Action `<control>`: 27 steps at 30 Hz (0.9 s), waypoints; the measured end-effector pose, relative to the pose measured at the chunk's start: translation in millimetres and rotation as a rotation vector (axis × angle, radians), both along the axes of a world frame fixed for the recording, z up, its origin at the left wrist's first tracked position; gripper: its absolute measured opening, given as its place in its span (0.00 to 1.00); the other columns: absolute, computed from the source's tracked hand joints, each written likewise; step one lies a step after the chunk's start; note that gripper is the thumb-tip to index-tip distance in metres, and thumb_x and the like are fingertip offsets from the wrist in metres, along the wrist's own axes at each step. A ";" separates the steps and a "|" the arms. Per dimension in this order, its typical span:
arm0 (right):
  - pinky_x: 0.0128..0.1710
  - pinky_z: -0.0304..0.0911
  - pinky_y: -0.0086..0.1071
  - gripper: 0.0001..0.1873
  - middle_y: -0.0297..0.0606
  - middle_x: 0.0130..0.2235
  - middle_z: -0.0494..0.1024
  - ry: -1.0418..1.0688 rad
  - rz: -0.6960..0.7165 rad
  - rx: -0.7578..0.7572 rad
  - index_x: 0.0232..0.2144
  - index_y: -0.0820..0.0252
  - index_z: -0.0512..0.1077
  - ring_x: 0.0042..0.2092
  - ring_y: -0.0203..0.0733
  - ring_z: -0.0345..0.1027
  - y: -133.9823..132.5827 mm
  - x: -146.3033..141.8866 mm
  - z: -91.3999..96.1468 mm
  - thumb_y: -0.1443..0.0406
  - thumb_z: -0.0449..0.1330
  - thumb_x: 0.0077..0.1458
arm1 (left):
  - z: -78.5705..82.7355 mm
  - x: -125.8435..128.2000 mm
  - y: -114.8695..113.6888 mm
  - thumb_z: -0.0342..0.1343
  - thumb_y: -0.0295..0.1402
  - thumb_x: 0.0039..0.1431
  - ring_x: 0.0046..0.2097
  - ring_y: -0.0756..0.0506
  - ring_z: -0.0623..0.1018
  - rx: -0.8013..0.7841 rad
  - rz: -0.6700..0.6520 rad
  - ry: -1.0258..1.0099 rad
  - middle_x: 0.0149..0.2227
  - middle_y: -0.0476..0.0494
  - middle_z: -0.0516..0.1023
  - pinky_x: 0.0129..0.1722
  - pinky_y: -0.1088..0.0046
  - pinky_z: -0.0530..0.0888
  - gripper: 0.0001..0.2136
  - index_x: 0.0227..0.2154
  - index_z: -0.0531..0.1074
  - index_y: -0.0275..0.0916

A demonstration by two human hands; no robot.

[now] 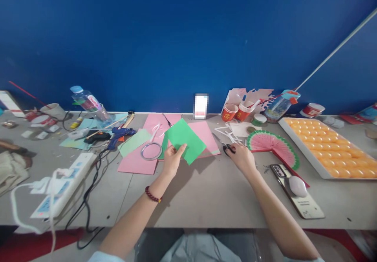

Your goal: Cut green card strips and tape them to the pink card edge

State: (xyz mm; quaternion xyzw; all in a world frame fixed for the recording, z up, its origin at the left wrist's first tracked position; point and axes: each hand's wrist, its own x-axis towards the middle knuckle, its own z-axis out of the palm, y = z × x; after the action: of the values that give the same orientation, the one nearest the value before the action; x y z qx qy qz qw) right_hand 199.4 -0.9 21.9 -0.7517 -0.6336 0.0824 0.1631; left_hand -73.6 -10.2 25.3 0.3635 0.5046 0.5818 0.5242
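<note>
Fingers (182, 149) of the left hand (172, 160) pinching green paper (187, 137) above pink sheets (137, 163); right hand's (244, 159) fingers at the scissors (227, 149), grip unclear to me | best keep that paper taut, fingertips well back from the scissors | turning room toward the table's (206, 203) front edge; blue wall (176, 46) stops far reach
</note>
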 end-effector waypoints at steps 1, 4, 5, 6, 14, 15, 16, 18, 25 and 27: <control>0.30 0.57 0.32 0.10 0.43 0.36 0.78 0.024 -0.016 0.012 0.31 0.58 0.73 0.38 0.46 0.71 -0.5 0.8 -0.3 0.59 0.57 0.52 | 0.1 0.1 0.6 0.68 0.43 0.40 0.25 0.52 0.73 0.004 -0.017 -0.023 0.25 0.49 0.76 0.24 0.77 0.70 0.18 0.27 0.73 0.34; 0.30 0.60 0.32 0.12 0.43 0.34 0.78 0.197 -0.047 0.126 0.32 0.59 0.72 0.37 0.46 0.71 0.4 2.8 -2.3 0.57 0.58 0.49 | -0.1 1.0 2.3 0.69 0.40 0.38 0.31 0.49 0.77 0.030 -0.070 -0.077 0.31 0.46 0.80 0.31 0.73 0.74 0.18 0.31 0.74 0.34; 0.29 0.61 0.32 0.13 0.42 0.33 0.78 0.296 -0.057 0.161 0.32 0.59 0.71 0.35 0.45 0.72 1.2 3.0 -2.9 0.56 0.58 0.49 | -0.2 1.4 2.6 0.70 0.38 0.38 0.32 0.48 0.78 0.040 -0.082 -0.080 0.33 0.45 0.80 0.33 0.72 0.74 0.19 0.33 0.74 0.34; 0.27 0.61 0.31 0.15 0.41 0.31 0.77 0.415 -0.066 0.169 0.33 0.59 0.70 0.31 0.43 0.71 2.0 2.8 -3.3 0.55 0.58 0.48 | 0.0 1.7 2.6 0.70 0.38 0.38 0.33 0.47 0.78 0.046 -0.091 -0.075 0.34 0.44 0.80 0.34 0.71 0.75 0.19 0.33 0.74 0.35; 0.13 0.54 0.24 0.24 0.28 0.25 0.67 1.275 0.228 -0.285 0.31 0.57 0.62 0.19 0.30 0.60 -12.5 -22.2 13.5 0.47 0.64 0.42 | 16.6 -1.9 -2.1 0.70 0.38 0.37 0.31 0.48 0.78 0.057 -0.024 -0.053 0.31 0.45 0.80 0.32 0.71 0.76 0.19 0.32 0.72 0.36; 0.13 0.53 0.24 0.24 0.29 0.26 0.67 1.297 0.281 -0.318 0.31 0.57 0.62 0.19 0.29 0.59 -17.0 -26.8 17.1 0.46 0.63 0.43 | 17.8 -3.7 -2.0 0.70 0.38 0.37 0.30 0.48 0.78 0.074 -0.005 -0.045 0.30 0.45 0.80 0.32 0.72 0.75 0.19 0.32 0.72 0.36; 0.13 0.54 0.23 0.24 0.29 0.28 0.67 1.299 0.328 -0.354 0.31 0.57 0.62 0.21 0.29 0.60 -21.6 -31.3 20.5 0.46 0.61 0.46 | 18.2 -5.4 -1.6 0.69 0.38 0.38 0.30 0.49 0.78 0.094 0.008 -0.038 0.30 0.45 0.80 0.32 0.72 0.75 0.19 0.32 0.72 0.35; 0.15 0.57 0.24 0.23 0.31 0.29 0.67 1.266 0.405 -0.411 0.33 0.57 0.62 0.23 0.30 0.61 -30.3 -39.1 26.3 0.45 0.59 0.49 | 16.7 -8.4 -0.2 0.69 0.39 0.39 0.30 0.50 0.77 0.125 0.031 -0.015 0.30 0.46 0.79 0.31 0.74 0.74 0.19 0.32 0.72 0.35; 0.18 0.53 0.24 0.19 0.27 0.28 0.63 1.128 0.448 -0.471 0.36 0.56 0.62 0.23 0.29 0.54 -50.8 -56.6 25.0 0.50 0.59 0.53 | 14.7 -7.9 -0.1 0.67 0.38 0.41 0.30 0.50 0.76 0.116 0.007 0.023 0.29 0.46 0.78 0.31 0.74 0.73 0.16 0.29 0.70 0.35; 0.21 0.53 0.24 0.18 0.29 0.29 0.64 1.149 0.466 -0.408 0.35 0.56 0.62 0.25 0.29 0.54 -53.9 -61.2 19.9 0.51 0.60 0.51 | 17.5 -6.7 -2.2 0.67 0.38 0.41 0.31 0.49 0.76 0.139 -0.017 0.036 0.29 0.46 0.78 0.32 0.74 0.73 0.15 0.29 0.71 0.35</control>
State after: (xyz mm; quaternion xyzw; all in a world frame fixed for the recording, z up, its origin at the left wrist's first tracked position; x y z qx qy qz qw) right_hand 138.2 -54.8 41.7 -0.4469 -0.5636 0.6227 0.3079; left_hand -80.3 -12.4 42.7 0.4137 0.4693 0.6042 0.4936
